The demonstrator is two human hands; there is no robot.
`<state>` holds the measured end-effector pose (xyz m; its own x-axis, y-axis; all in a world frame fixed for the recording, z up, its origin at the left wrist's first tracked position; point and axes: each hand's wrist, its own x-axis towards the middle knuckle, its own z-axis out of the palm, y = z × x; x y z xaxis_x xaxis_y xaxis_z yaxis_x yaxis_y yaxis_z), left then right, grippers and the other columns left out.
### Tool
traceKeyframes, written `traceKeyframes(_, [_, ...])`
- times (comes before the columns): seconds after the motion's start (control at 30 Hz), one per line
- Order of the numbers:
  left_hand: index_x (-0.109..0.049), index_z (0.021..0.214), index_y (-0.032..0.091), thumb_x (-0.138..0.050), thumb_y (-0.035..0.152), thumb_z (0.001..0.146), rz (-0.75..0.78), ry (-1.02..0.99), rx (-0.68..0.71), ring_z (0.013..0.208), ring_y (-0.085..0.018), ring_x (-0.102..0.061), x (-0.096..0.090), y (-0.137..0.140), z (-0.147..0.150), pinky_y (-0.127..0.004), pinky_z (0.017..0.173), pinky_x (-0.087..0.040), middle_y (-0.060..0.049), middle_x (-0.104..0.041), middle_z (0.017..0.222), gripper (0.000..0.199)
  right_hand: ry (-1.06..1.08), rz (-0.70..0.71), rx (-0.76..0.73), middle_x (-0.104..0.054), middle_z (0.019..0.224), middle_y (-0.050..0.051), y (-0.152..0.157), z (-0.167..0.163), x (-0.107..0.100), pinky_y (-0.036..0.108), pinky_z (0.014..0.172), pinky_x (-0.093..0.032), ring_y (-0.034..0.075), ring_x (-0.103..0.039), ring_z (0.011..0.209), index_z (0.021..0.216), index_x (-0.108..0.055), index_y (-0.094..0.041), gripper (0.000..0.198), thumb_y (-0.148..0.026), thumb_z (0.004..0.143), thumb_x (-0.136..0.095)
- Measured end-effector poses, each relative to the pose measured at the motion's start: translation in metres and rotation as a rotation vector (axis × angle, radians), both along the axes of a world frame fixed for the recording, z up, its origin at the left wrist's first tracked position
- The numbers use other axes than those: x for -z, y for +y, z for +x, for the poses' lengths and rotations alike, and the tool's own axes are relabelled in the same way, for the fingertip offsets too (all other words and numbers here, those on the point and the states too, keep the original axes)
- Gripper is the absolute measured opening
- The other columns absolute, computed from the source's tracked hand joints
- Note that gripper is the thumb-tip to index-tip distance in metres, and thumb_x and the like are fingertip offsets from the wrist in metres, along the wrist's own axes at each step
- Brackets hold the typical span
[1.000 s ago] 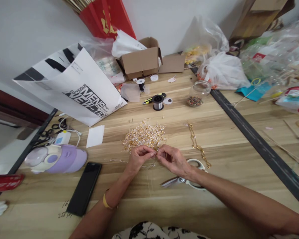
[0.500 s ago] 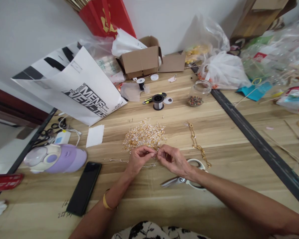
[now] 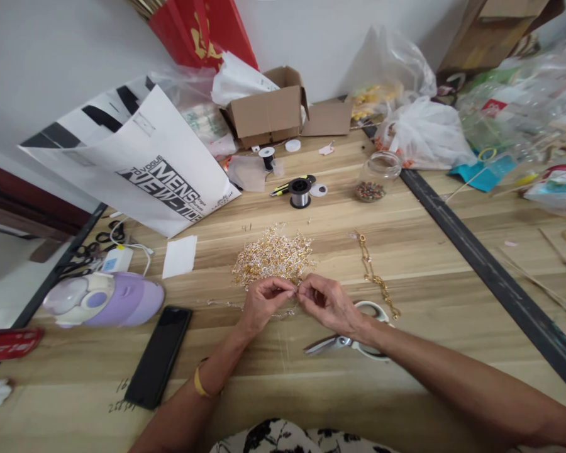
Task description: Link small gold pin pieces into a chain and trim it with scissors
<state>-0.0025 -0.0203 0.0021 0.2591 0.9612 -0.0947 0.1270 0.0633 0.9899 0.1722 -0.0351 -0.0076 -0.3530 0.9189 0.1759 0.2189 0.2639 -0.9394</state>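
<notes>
My left hand (image 3: 266,303) and my right hand (image 3: 329,302) meet fingertip to fingertip over the table. Both are closed in a pinch, and what lies between the fingers is too small to make out. Just beyond them is a pile of small gold and silver beaded pieces (image 3: 273,255). A thin silver chain (image 3: 224,304) lies on the wood, running behind my left hand. Under my right wrist rest scissors (image 3: 330,344) with pale handles, partly covered by the forearm. A gold chain (image 3: 371,274) stretches out to the right of that hand.
A black phone (image 3: 159,357) and a purple bottle (image 3: 127,301) lie on the left. Farther back stand a wire spool (image 3: 300,194), a jar of beads (image 3: 370,189), a white paper bag (image 3: 160,170) and a cardboard box (image 3: 266,116). Plastic bags (image 3: 424,135) crowd the back right.
</notes>
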Motion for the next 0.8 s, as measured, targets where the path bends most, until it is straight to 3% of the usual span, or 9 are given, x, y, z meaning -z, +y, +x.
traceKeyframes(0.8, [-0.067, 0.072, 0.013, -0.070, 0.021, 0.069, 0.053, -0.025, -0.012, 0.072, -0.015, -0.063, -0.0009, -0.0019, 0.0019, -0.025, 0.070, -0.051, -0.005, -0.070, 0.076, 0.009, -0.016, -0.005, -0.017, -0.049, 0.061, -0.003, 0.0005, 0.0006, 0.0006, 0.018, 0.048, -0.033, 0.008, -0.043, 0.052, 0.075, -0.054, -0.015, 0.004, -0.013, 0.078, -0.053])
